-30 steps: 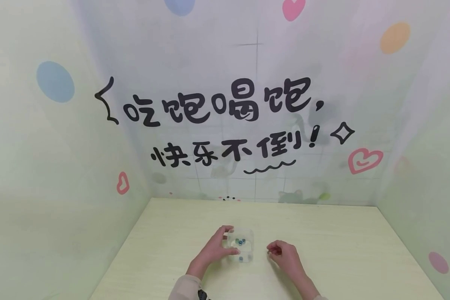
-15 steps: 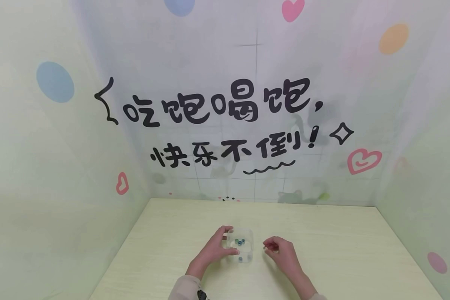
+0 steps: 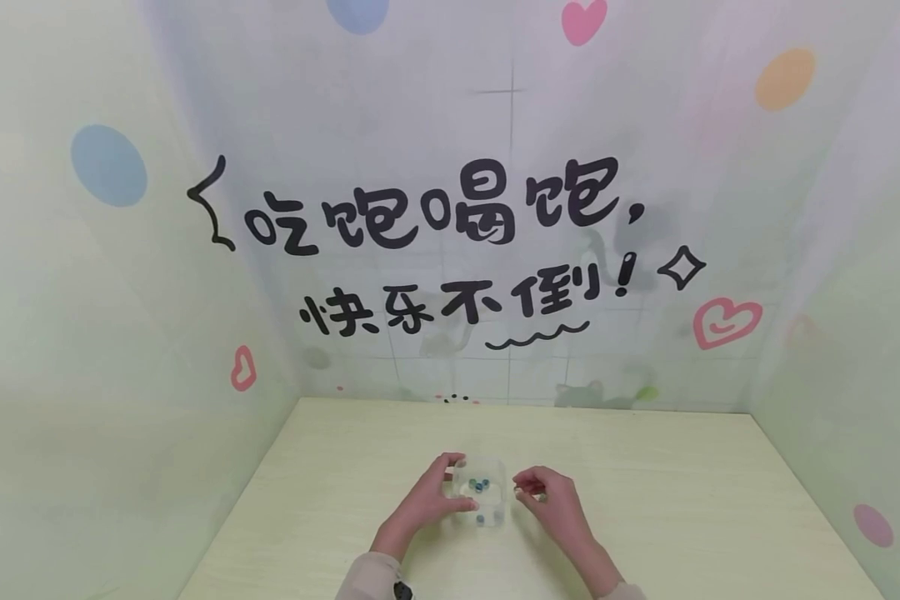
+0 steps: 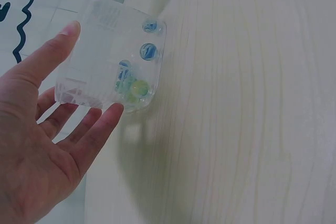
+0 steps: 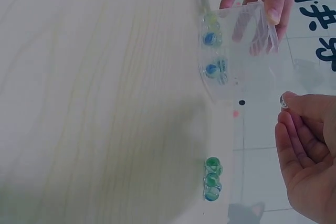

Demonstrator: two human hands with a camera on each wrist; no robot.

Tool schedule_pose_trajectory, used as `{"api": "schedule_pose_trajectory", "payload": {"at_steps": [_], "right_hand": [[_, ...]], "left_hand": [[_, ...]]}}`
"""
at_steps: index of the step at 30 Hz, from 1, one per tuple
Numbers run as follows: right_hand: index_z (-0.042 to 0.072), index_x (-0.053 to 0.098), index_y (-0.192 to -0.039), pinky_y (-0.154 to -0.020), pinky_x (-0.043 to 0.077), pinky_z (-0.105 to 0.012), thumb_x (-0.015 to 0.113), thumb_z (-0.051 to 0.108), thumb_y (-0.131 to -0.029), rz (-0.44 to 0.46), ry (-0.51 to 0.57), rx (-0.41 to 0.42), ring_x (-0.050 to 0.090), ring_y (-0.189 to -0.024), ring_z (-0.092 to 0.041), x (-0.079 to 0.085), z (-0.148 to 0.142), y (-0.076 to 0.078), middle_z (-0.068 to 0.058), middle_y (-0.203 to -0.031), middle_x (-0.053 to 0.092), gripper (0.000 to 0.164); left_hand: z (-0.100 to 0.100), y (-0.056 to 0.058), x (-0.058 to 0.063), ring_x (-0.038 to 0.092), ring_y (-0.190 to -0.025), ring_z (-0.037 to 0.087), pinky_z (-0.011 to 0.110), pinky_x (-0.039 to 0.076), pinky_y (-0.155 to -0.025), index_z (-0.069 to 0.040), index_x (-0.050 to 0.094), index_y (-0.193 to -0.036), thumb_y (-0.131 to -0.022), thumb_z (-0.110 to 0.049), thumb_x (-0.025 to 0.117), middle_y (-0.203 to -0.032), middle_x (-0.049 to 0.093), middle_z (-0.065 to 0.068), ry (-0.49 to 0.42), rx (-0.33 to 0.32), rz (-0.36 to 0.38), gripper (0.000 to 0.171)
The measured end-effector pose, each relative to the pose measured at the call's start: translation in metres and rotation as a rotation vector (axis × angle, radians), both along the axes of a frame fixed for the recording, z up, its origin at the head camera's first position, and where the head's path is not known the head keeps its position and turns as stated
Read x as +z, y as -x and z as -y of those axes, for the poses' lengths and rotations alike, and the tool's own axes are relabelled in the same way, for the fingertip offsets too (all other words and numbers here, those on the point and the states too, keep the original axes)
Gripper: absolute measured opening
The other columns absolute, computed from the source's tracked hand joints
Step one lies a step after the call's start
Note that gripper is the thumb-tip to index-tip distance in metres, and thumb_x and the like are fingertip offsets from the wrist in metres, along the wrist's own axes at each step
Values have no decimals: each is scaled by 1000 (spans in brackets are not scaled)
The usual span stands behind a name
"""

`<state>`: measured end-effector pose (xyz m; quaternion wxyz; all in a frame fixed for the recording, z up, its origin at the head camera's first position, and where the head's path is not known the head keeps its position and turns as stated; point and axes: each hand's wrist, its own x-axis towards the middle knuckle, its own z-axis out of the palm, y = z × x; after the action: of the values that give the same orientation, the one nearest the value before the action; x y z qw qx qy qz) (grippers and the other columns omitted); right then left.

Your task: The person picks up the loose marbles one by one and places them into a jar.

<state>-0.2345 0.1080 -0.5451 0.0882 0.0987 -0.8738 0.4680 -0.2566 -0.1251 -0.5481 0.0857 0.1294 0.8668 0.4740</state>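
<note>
A clear plastic box [image 3: 487,492] stands on the table with several blue and green glass marbles [image 4: 139,87] on its bottom. My left hand [image 3: 427,500] grips it from the left, thumb on the near side and fingers round the far side. Just right of the box, my right hand [image 3: 558,508] pinches a small glass marble [image 5: 284,101] between thumb and fingertips, at about rim height and apart from the wall. The fingers hide part of that marble. A tight group of green marbles [image 5: 212,179] lies on the table beyond the box, near my right hand.
The pale wooden table [image 3: 682,483] is bounded by printed walls at the back and both sides. Black lettering and hearts [image 3: 727,323] are on the back wall. A light sleeve [image 3: 367,575] covers my left forearm.
My right hand has moved left and slightly away from me, carrying the marble closer to the box. My left hand and the box have stayed where they were.
</note>
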Motion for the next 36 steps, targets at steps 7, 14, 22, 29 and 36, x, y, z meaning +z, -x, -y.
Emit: {"api": "schedule_pose_trajectory", "payload": {"at_steps": [7,14,22,29,36], "right_hand": [[8,72,-95,-71,57,-18,76,0,-82,-15,11,34,65,-79,-8,2,6,1,-3,-90,74,16],[8,72,-97,-72,60,-25,76,2,-83,-23,-21,62,65,-81,-9,4,14,1,-3,-92,74,16],[10,72,-97,-71,60,-27,76,2,-83,-53,-48,59,65,-81,-8,6,21,2,-2,-93,73,16],[8,72,-98,-74,61,-32,76,0,-82,-57,-39,12,66,-81,-12,5,14,2,-4,-92,73,18],[3,73,-95,-73,60,-24,77,-4,-80,-55,22,-72,68,-79,-15,-4,-13,4,-8,-90,74,18]], "left_hand": [[-1,-2,2,51,-129,43,61,47,-104,-6,42,-145,-81,-20,84,-149,45,20,-2,9,4,77],[1,-1,1,50,-130,44,61,47,-104,-6,41,-145,-82,-21,83,-149,45,21,2,-7,3,78],[1,-1,1,49,-132,44,61,46,-105,-9,42,-145,-82,-21,83,-150,45,20,-3,-8,6,76],[1,0,3,50,-131,44,61,46,-104,-8,41,-146,-82,-22,83,-150,45,19,3,-4,-1,77],[-1,-1,4,50,-130,44,62,46,-105,-6,41,-145,-81,-20,83,-149,45,20,-11,-4,4,78]]}}
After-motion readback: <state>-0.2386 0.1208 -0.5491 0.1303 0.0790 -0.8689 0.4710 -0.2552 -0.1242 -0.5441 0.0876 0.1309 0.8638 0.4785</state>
